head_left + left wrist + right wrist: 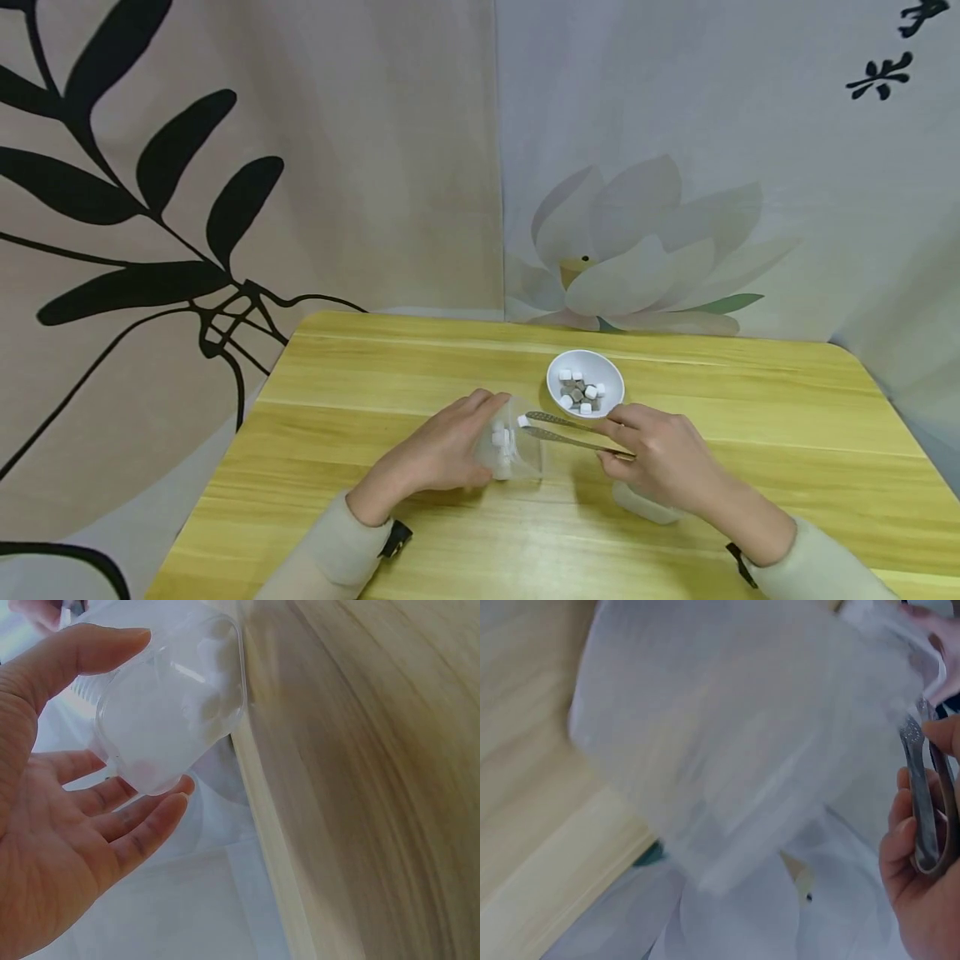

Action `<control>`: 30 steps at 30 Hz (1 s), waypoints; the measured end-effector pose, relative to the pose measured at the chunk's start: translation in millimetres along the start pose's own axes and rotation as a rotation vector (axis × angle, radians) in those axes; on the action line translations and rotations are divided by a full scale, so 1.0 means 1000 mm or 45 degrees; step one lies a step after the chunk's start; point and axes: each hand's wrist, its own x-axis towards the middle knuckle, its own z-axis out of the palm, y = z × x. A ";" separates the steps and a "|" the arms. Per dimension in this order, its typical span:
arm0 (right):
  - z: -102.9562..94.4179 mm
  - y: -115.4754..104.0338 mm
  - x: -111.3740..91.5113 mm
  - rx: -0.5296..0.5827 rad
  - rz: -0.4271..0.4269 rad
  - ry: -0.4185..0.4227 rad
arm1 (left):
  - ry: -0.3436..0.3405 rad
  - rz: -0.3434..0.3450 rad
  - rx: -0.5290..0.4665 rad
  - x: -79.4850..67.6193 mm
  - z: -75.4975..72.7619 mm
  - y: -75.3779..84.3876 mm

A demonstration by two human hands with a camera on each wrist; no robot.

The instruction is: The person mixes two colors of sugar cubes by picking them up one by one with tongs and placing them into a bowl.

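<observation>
Jar [516, 450] in left hand [442, 454], tongs [558, 429] at its mouth

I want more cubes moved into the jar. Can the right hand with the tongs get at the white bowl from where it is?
Probably yes: the right hand and its tongs lie just beside the white bowl, with nothing between.

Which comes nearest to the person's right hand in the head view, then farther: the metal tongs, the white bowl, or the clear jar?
1. Metal tongs, pinched in the right hand.
2. White bowl, just beyond, behind the fingers.
3. Clear jar, leftward, held in the left hand.
</observation>
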 end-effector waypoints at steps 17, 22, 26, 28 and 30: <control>-0.029 0.054 -0.021 -0.137 0.269 0.064 | 0.010 0.016 -0.021 0.001 -0.002 0.000; -0.030 0.054 -0.027 -0.152 0.348 0.023 | 0.006 0.014 -0.025 0.000 0.000 0.000; -0.029 0.050 -0.027 -0.143 0.348 0.015 | 0.006 0.012 -0.021 0.000 0.000 0.000; -0.029 0.048 -0.026 -0.135 0.320 0.018 | 0.006 0.012 -0.019 0.000 0.000 -0.001; -0.028 0.044 -0.025 -0.117 0.278 0.023 | 0.006 0.014 -0.018 0.001 0.000 0.000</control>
